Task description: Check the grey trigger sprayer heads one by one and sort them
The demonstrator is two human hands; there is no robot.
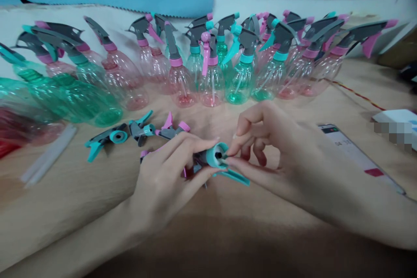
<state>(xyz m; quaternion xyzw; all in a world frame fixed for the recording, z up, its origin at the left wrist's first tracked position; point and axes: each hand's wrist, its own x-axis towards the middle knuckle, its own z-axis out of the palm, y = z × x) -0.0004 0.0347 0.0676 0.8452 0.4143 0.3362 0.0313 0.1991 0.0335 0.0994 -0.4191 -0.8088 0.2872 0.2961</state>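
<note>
My left hand (169,171) grips a grey spray trigger head (212,157) with a teal collar, its open underside turned up toward me. A black hole shows inside the collar, and a teal lever sticks out below. At the collar's right rim my right hand (260,143) pinches with thumb and forefinger; what lies between the tips is too small to make out. Just beyond my left hand lie loose trigger heads, one teal-and-grey (109,137), a second teal one (141,129) and a pink-and-grey one (172,128). Another pink part is half hidden beneath my left hand.
Several pink and green spray bottles (241,82) with trigger heads stand in rows along the back wall. Open green bottles (87,100) lie at the left, near clear plastic tubes (48,156). A phone (358,156) and a white box (397,121) with a cord are at the right.
</note>
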